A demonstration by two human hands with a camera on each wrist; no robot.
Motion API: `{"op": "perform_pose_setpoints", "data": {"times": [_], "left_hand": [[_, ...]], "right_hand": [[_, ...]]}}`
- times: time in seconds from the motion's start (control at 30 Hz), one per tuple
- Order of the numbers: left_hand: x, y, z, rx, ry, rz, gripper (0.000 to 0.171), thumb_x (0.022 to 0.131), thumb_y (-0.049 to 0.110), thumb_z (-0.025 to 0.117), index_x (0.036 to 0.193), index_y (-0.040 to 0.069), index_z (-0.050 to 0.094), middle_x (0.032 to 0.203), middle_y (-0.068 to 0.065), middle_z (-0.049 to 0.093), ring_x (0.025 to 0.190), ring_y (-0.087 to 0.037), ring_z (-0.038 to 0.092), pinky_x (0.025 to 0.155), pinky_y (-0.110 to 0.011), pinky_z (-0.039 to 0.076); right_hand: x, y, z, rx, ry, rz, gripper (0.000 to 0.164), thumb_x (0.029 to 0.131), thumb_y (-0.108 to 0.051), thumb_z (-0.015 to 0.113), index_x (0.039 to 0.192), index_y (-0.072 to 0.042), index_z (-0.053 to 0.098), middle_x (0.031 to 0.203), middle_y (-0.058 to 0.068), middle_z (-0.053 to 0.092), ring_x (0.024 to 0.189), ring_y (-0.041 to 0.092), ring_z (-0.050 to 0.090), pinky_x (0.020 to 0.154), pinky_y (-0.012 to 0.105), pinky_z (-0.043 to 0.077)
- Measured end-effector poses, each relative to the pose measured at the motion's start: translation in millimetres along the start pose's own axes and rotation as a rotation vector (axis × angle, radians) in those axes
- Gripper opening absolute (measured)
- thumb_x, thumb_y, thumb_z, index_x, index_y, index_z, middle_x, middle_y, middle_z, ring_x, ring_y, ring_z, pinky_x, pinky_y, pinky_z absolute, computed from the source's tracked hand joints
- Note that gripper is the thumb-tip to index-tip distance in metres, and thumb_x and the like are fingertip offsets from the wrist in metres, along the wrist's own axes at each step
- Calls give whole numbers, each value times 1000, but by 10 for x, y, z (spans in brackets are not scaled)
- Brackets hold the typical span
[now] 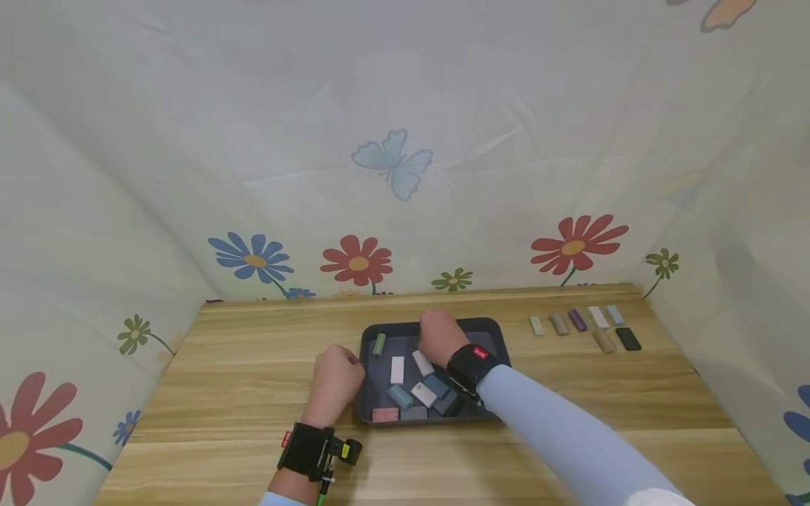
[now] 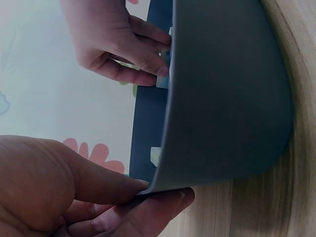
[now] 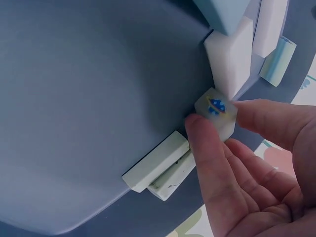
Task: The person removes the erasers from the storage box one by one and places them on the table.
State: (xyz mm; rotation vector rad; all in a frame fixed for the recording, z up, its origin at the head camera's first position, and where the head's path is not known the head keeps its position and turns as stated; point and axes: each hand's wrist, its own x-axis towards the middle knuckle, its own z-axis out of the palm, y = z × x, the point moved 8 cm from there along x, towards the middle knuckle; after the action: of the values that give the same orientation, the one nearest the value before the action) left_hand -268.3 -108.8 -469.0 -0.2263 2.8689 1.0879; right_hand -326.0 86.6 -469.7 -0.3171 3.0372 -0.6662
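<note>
A dark grey-blue tray stands on the wooden table with several erasers in it. My left hand pinches the tray's left rim between thumb and fingers; the left wrist view shows this close up beside the tray wall. At the tray's far side, my right hand holds a small whitish eraser with a blue planet print between thumb and fingertips. Beside that eraser are a white block and two pale green-white sticks, the upper stick lying against the other. In the head view, the right hand hides the held eraser.
Also in the tray are a green eraser, a white one, a teal roll and a pink one. Right of the tray lie several more pieces, among them a purple roll and a black block. A flowered curtain surrounds the table.
</note>
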Motion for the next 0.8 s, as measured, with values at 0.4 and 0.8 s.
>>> {"op": "perform_pose_setpoints", "data": {"times": [0.4,0.8], "left_hand": [[-3,26,3,-14,-5,13,14,80,8,58,69,6,67,59,-5,58,49,-16,53,41,-27,40],[3,-23,17,-13,-25,-21,11,81,9,59,78,4,68,65,-7,60,53,-17,55,43,-27,42]], "right_hand": [[-103,8,-74,16,-67,29,14,78,-2,63,89,-6,70,82,4,66,68,16,58,56,27,47],[-342,18,-414,90,-37,-17,23,78,-7,65,100,-8,70,96,3,68,73,12,58,62,26,48]]}}
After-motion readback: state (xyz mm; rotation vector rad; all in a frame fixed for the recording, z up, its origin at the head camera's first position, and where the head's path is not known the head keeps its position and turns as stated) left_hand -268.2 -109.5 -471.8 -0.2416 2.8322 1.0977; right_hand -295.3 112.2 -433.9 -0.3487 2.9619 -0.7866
